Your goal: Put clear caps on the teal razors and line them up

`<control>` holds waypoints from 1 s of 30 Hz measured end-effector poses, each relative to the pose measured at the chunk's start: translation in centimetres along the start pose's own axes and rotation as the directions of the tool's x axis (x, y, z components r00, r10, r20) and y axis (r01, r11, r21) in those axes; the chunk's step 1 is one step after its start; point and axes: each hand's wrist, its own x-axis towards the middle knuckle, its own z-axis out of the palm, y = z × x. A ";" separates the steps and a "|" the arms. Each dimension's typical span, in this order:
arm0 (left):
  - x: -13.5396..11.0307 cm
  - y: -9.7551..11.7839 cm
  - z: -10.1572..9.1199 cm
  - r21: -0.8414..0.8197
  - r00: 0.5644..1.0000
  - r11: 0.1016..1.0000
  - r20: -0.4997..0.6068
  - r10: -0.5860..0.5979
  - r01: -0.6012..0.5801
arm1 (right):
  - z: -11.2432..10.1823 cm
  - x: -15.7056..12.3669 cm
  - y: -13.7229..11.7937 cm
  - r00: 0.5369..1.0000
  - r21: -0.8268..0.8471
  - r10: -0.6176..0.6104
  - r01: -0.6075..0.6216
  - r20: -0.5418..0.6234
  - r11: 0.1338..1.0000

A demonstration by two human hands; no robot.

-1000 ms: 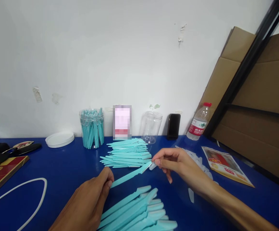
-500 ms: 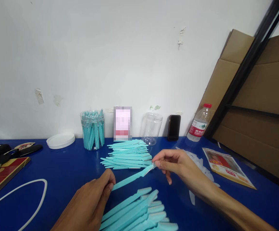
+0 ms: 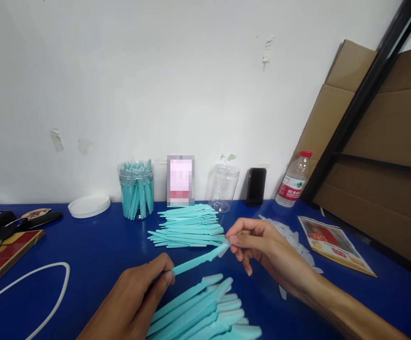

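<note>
My left hand (image 3: 141,293) pinches the handle end of a turquoise eyebrow razor (image 3: 198,261) held slantwise above the table. At its blade end, my right hand (image 3: 262,243) grips a small translucent blade cap (image 3: 223,248) between thumb and fingertips. The cap lies over the razor's tip; how far it is pushed on cannot be made out. Just below the hands lies a front pile of similar razors (image 3: 205,311). Behind the held razor is a second razor pile (image 3: 189,226). Loose translucent caps (image 3: 292,241) are scattered beyond my right wrist, partly hidden by it.
Along the wall stand a jar full of razors (image 3: 137,191), a blurred pink card (image 3: 180,182), a clear jar (image 3: 223,189), a black phone (image 3: 256,186) and a water bottle (image 3: 293,182). A white lid (image 3: 89,206), cable (image 3: 65,278) and red box (image 3: 10,257) lie left; a packet (image 3: 336,245) right.
The cap now sits over the razor's blade end, where the blade showed bare before. My left hand has shifted slightly right with the razor.
</note>
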 end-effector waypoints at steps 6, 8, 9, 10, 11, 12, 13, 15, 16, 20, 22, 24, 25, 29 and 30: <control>-0.3 0.1 0.1 -0.008 1.000 1.000 0.006 -0.010 0.010 | 0.1 -0.1 0.5 0.994 0.032 0.029 -0.032 0.104 0.999; -0.4 0.3 0.1 -0.012 1.000 1.000 0.001 -0.002 0.002 | 0.1 0.0 0.8 0.988 0.021 0.047 -0.051 0.149 0.998; -0.4 0.4 0.1 -0.012 1.000 1.000 -0.005 0.007 -0.007 | 0.1 0.1 0.9 0.985 0.014 0.052 -0.055 0.163 0.998; -0.4 0.5 0.1 -0.009 1.000 1.000 -0.019 0.019 -0.019 | 0.2 0.1 1.1 0.984 0.008 0.052 -0.054 0.169 0.998; -0.5 0.5 0.1 -0.003 0.999 0.999 -0.031 0.034 -0.034 | 0.2 0.2 1.2 0.985 0.007 0.048 -0.050 0.168 0.999; -0.5 0.5 0.1 0.003 0.998 0.999 -0.042 0.046 -0.046 | 0.2 0.2 1.4 0.986 0.009 0.045 -0.047 0.164 0.999; -0.5 0.5 0.0 0.010 0.997 0.999 -0.047 0.054 -0.054 | 0.2 0.3 1.5 0.986 0.010 0.045 -0.048 0.162 0.999; -0.6 0.4 0.0 0.024 0.997 0.998 -0.041 0.060 -0.059 | 0.3 0.3 1.6 0.985 0.009 0.048 -0.050 0.163 0.999; -0.6 0.4 0.0 0.032 0.997 0.998 -0.038 0.060 -0.059 | 0.3 0.3 1.6 0.985 0.003 0.048 -0.050 0.165 0.999; -0.5 0.3 -0.1 0.084 0.986 0.987 -0.084 0.145 -0.138 | 0.4 0.0 1.1 0.981 -0.032 0.066 -0.061 0.181 0.998; -0.6 0.3 -0.1 0.123 0.967 0.970 -0.121 0.224 -0.209 | 0.4 -0.2 0.7 0.976 -0.063 0.089 -0.078 0.198 0.995; -0.7 0.2 -0.1 0.150 0.953 0.958 -0.149 0.265 -0.243 | 0.2 -0.3 0.2 0.970 -0.108 0.110 -0.088 0.216 0.990; -0.7 0.2 -0.1 0.154 0.951 0.958 -0.161 0.265 -0.241 | 0.1 -0.4 -0.1 0.967 -0.132 0.117 -0.089 0.224 0.987; -0.7 0.0 -0.2 0.118 0.954 0.964 -0.161 0.254 -0.237 | -0.2 -0.6 -0.9 0.954 -0.230 0.153 -0.093 0.258 0.969; -0.7 0.0 -0.2 0.103 0.955 0.966 -0.159 0.251 -0.237 | -0.3 -0.7 -0.9 0.952 -0.262 0.161 -0.091 0.259 0.961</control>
